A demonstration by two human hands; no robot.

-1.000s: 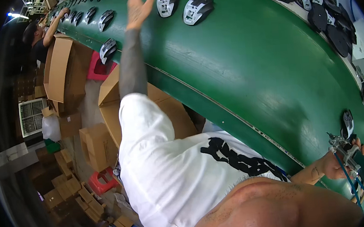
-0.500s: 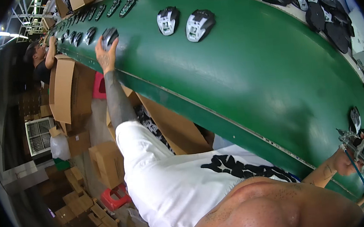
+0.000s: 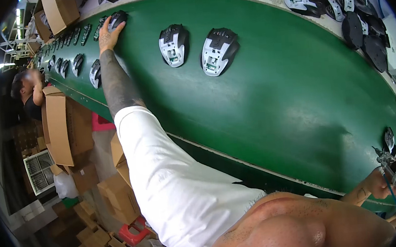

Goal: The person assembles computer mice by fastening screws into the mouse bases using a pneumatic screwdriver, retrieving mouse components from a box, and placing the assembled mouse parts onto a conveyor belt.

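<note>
Stretched out over the far left of the green bench, my left hand (image 3: 108,36) is closed round a dark computer mouse shell (image 3: 117,19). The shell lies at the end of a row of dark narrow parts (image 3: 76,36). Two grey-and-black mouse bodies (image 3: 172,46) stand to the right of that arm. At the lower right, my right hand (image 3: 378,184) is curled beside a metal fixture (image 3: 390,165) with blue tubes. The fixture partly hides its fingers, and what they grip does not show. Just beyond the fixture lies another mouse part (image 3: 388,139).
The green bench top (image 3: 271,98) curves across the view. More mouse shells (image 3: 78,64) line its left side; a heap of mouse parts (image 3: 345,7) lies at the far right. Cardboard boxes (image 3: 66,128) and a red stool (image 3: 134,231) stand on the left floor. A co-worker (image 3: 29,93) sits farther left.
My left hand has carried the mouse shell from the near row to the far row of parts. The view has shifted a little. My right hand stays at the fixture.
</note>
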